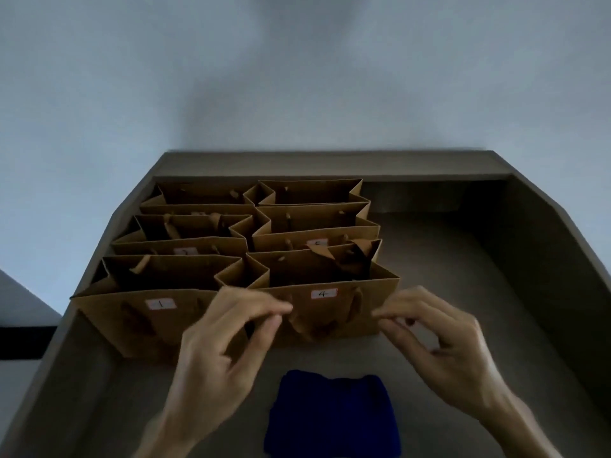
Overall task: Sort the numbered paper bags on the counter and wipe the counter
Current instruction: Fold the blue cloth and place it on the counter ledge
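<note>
Closest to the person, at six o'clock on the counter [463,292], lies a folded blue cloth [332,414], flat and untouched, with both forearms passing either side of it. By my reading the wiping has not begun; the sorting is the step in hand, and it looks nearly settled.

Just past the cloth, the two hands meet the front face of the bag marked 4 [330,312]. The left hand [228,338] is at about ten o'clock from the cloth, its thumb and forefinger drawn almost together at the bag's left edge, where it meets the neighbouring bag marked 1 [155,320]. The right hand [439,345] sits at about two o'clock from the cloth, fingers curled and half closed at the bag's lower right corner. Both are blurred, so I cannot tell whether either is actually pinching paper or only brushing it; neither carries anything free.

Bags 1 and 4 stand side by side, touching, at the front of two columns. Behind bag 4, toward twelve o'clock, a bag [315,241] shows a label that may be a 5; behind bag 1 another label [185,251] is too dim to read. More bags stand behind these, against the back ledge, upright and open-topped.

The next move, I would judge, calls for squaring bag 4 against its neighbour, letting go, then reaching back to six o'clock for the cloth and working the bare counter out to three o'clock.
</note>
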Tool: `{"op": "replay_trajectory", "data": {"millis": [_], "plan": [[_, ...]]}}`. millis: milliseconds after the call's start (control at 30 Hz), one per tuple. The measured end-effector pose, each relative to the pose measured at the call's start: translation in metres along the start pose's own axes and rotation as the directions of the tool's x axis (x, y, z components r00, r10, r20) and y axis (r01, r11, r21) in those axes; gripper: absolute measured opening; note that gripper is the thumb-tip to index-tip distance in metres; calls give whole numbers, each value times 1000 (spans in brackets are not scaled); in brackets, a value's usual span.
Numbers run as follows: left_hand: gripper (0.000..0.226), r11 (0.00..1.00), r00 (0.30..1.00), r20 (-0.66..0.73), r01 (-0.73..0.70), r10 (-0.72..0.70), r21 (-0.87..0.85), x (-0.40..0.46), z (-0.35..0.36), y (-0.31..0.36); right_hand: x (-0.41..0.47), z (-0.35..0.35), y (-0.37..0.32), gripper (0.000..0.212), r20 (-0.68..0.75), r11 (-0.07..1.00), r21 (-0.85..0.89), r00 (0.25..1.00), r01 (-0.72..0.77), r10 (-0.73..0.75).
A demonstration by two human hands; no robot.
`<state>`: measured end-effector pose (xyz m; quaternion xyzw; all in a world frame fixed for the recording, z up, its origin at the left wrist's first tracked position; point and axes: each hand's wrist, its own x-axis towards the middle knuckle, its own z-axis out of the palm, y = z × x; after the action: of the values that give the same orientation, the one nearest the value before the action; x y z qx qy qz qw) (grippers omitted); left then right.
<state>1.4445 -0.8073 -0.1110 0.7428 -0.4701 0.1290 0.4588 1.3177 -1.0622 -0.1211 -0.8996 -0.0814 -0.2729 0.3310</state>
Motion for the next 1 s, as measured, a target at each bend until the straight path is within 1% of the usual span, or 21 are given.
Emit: {"op": "replay_trajectory", "data": {"millis": [33, 100, 167, 200, 233, 300, 367, 467, 533, 667, 733, 800, 867, 1000], "plan": [[17, 999, 999, 24, 36, -36, -29, -17, 7, 1, -13, 6, 1, 19, 44, 999, 18, 999, -26, 26], [16, 986, 985, 89, 155, -149, -61, -49, 23, -1, -34, 17, 4, 23, 143, 994, 32, 985, -101, 96], [20, 953, 941, 188, 297, -282, -58, -75, 39, -5, -51, 27, 7, 28, 235, 977, 47, 953, -208, 192], [26, 942, 918, 241, 334, -315, -40, -86, 44, -8, -58, 33, 8, 32, 282, 970, 48, 935, -239, 217], [33, 940, 899, 293, 340, -324, -6, -94, 49, -11, -64, 40, 9, 37, 330, 968, 31, 917, -248, 225], [47, 945, 862, 395, 318, -319, 70, -101, 54, -12, -74, 53, 8, 49, 395, 978, -66, 895, -198, 208], [58, 956, 847, 443, 270, -293, 115, -99, 55, -11, -79, 61, 7, 60, 394, 981, -157, 903, -116, 170], [74, 964, 801, 539, 188, -260, 186, -98, 60, -12, -79, 62, 5, 69, 392, 980, -171, 905, -103, 164], [77, 962, 800, 548, 128, -244, 242, -100, 64, -14, -79, 62, 4, 72, 388, 980, -181, 909, -88, 153], [73, 954, 827, 497, 144, -263, 264, -101, 65, -13, -79, 61, 6, 79, 426, 978, -167, 886, -121, 182], [69, 956, 842, 481, 124, -244, 267, -99, 65, -11, -77, 57, 7, 77, 460, 977, -165, 865, -138, 200], [70, 955, 842, 484, 109, -236, 276, -95, 66, -10, -73, 55, 7, 68, 478, 979, -164, 858, -120, 186], [74, 956, 818, 518, 123, -250, 267, -91, 66, -7, -69, 53, 6, 61, 490, 981, -155, 853, -119, 181], [75, 960, 757, 592, 184, -276, 211, -81, 60, -2, -59, 41, 6, 58, 570, 979, -98, 796, -178, 202]]}}
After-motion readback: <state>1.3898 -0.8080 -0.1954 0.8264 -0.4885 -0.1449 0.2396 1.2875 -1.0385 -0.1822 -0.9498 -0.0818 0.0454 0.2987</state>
